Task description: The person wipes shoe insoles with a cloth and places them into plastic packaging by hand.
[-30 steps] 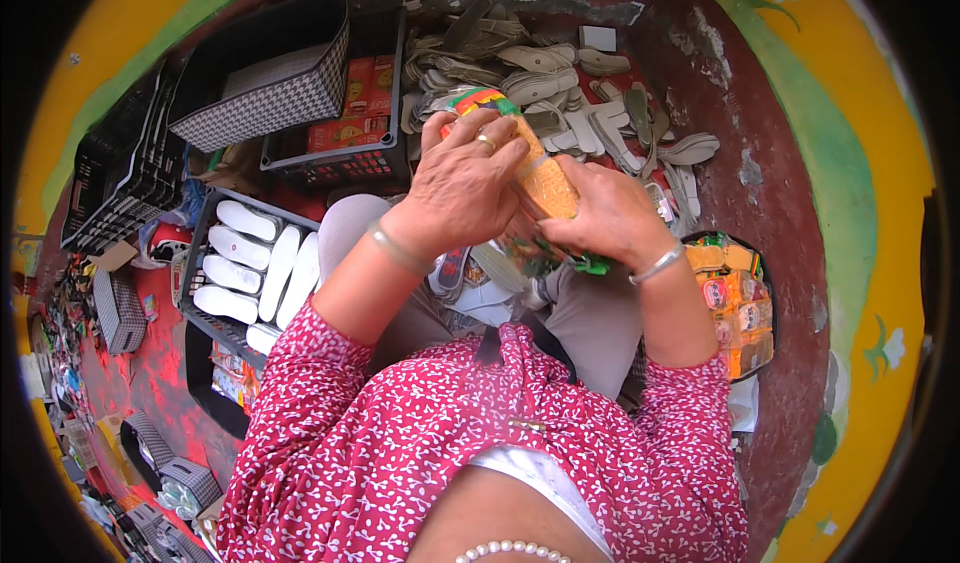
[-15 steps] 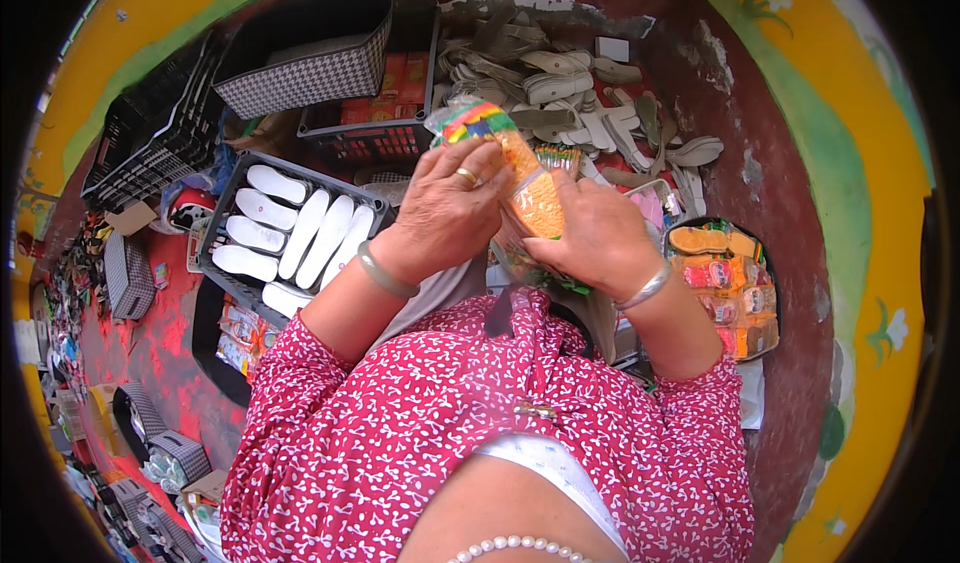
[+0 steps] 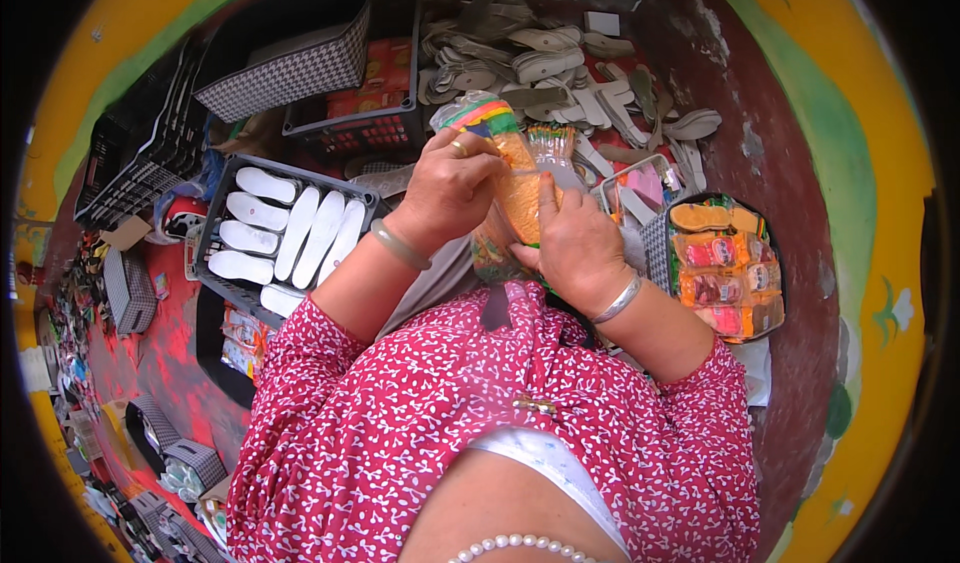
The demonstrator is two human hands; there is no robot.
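In front of my chest I hold an orange insole in a clear plastic bag (image 3: 520,206) whose top end has green, red and yellow stripes. My left hand (image 3: 448,191) is closed on its left edge, fingers curled in. At the right edge my right hand (image 3: 580,251) grips the lower part, with the index finger laid along the side and the thumb low. The package stands tilted, its striped end away from me. More clear plastic with coloured contents shows under it, partly hidden by my hands.
White insoles (image 3: 322,238) fill a dark crate on the left. At right, a checked basket holds orange packages (image 3: 712,288). Loose grey-white insoles (image 3: 545,63) are heaped behind. A houndstooth basket (image 3: 290,68) and black crates (image 3: 140,148) stand at the far left.
My left fingers, earlier spread across the package, are now curled at its edge. My right hand has moved slightly down and left, and more of the orange insole shows.
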